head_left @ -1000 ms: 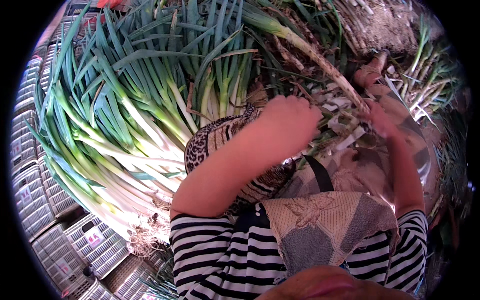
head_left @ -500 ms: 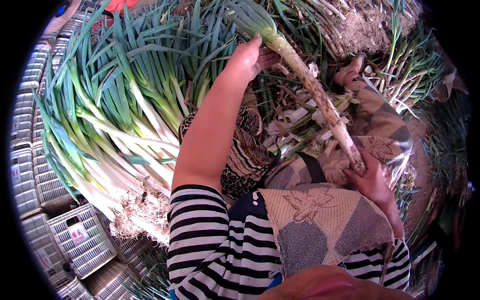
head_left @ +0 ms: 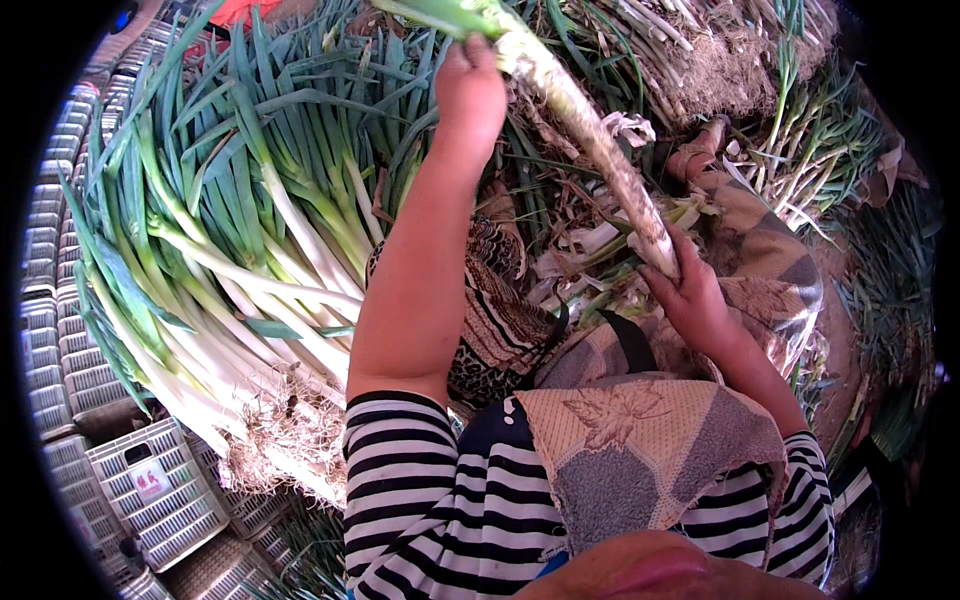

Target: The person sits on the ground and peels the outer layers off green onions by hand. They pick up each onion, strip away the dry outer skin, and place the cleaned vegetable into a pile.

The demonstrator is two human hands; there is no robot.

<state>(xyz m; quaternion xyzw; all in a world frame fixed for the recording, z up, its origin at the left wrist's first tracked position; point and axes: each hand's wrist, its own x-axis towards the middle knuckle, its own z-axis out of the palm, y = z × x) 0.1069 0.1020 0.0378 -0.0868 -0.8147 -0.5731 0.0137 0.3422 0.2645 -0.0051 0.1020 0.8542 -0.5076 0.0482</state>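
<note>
A long, thick green onion [head_left: 600, 150] with a brown, dirt-streaked stalk slants across my lap. Its leafy end is at the top, partly out of view. My left hand [head_left: 470, 95] is closed around the green part near where the leaves fork. Lower down, my right hand [head_left: 695, 305] grips the white root end between thumb and fingers. A pale, papery flap of skin [head_left: 630, 128] shows beside the stalk; I cannot tell whether it is attached. Left of my left arm lies a big heap of green onions [head_left: 300, 230] with clean white stalks and tangled roots [head_left: 285, 440].
Grey plastic crates [head_left: 160, 490] are stacked along the left side. Peeled skins and leaf scraps [head_left: 590, 245] litter the floor between my legs. Bundles of unpeeled onions [head_left: 720, 70] with dry roots lie at the far right, with more green onions [head_left: 820, 150] beside them.
Both hands have moved up and to the left, carrying the green onion along. My right hand is farther from my body, and the leafy end now partly leaves the view.
</note>
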